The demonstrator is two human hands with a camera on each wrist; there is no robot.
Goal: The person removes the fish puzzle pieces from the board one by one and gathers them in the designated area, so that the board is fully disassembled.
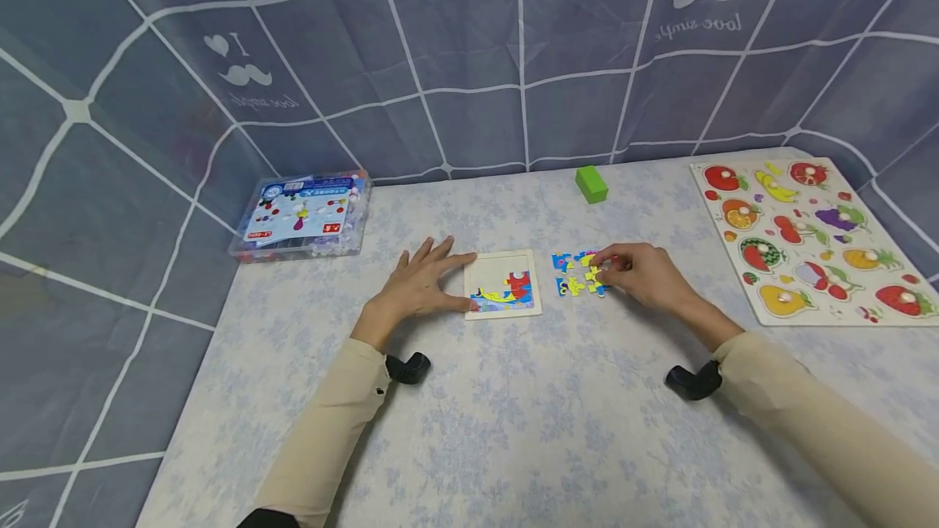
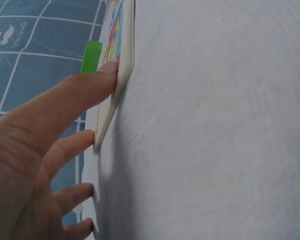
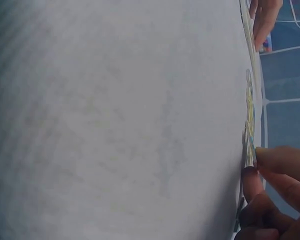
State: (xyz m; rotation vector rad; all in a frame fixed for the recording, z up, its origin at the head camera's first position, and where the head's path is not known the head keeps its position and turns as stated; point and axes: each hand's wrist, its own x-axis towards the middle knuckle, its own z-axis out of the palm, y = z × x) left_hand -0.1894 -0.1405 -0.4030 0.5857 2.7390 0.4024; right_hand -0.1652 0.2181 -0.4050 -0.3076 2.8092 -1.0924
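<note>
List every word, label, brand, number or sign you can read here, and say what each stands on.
"I", with a white heart and white moustache as signs: on the blue hanging cloth with white grid lines, twice in the head view.
"love simple", mirrored: on that cloth, below each moustache.
Blue printed label on the clear plastic rectangular box: characters and a code, too small to read surely.

2 hands [image 1: 421,283] [image 1: 645,275], 1 frame [image 1: 537,288], 1 block [image 1: 591,185]
</note>
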